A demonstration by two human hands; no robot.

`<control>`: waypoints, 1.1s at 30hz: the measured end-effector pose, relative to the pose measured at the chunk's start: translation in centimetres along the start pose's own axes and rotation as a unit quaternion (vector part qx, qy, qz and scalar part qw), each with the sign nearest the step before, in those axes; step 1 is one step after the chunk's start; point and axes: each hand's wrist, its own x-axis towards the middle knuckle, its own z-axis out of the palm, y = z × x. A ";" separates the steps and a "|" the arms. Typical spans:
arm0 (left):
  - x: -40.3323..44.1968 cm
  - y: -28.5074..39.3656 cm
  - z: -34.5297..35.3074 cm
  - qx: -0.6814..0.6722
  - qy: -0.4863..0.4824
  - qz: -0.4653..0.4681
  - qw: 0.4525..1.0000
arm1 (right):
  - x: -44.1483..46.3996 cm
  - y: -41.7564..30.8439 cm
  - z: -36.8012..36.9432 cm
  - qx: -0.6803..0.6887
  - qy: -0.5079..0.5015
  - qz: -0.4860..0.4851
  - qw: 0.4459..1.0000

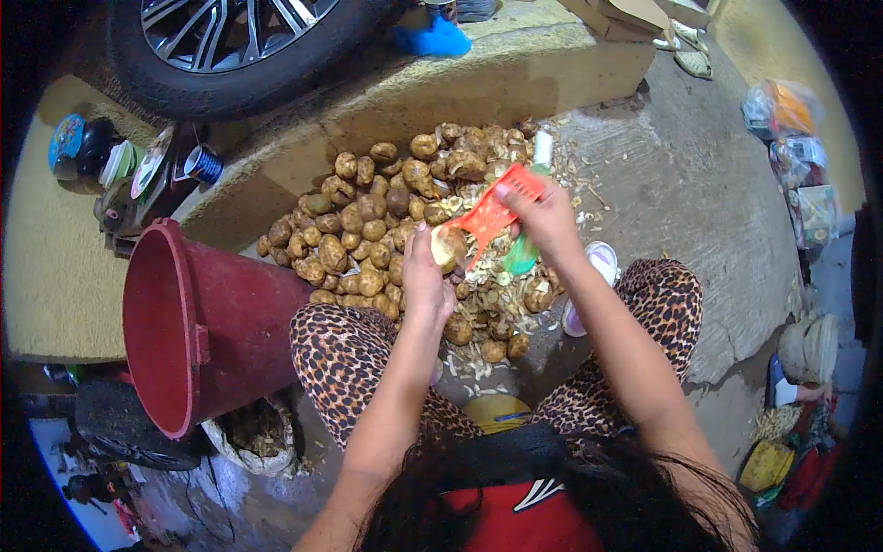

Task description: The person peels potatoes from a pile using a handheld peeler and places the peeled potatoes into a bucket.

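My left hand (425, 281) is closed around a partly peeled potato (448, 247), whose pale flesh shows on one side and brown skin on the other. In my right hand (544, 221) is an orange peeler (497, 212) with a wide slotted handle, its forked end close against the potato. Whether the blade touches the potato I cannot tell. Under both hands lies a large heap of unpeeled brown potatoes (359, 216), with pale peel strips (515, 294) scattered over its right side. A green object (521, 255), partly hidden, rests among the peelings.
A dark red bucket (239, 322) lies tilted at the left. Behind the heap runs a concrete step (414, 101) with a car wheel (230, 46) above it. Filled plastic bags (800, 156) line the right side. A sack (253, 437) stands below the bucket.
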 end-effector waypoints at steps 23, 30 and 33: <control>-1.3 1.2 1.7 0.025 -0.023 -0.060 0.998 | 0.0 -0.1 -0.3 0.033 -0.049 0.069 0.996; -1.0 1.7 0.7 -0.049 -0.135 -0.137 0.980 | 1.7 -0.9 -2.7 0.046 0.032 0.006 0.998; -1.4 2.0 1.3 -0.094 -0.137 -0.170 0.971 | 0.7 -0.9 -1.4 0.026 -0.028 0.018 0.999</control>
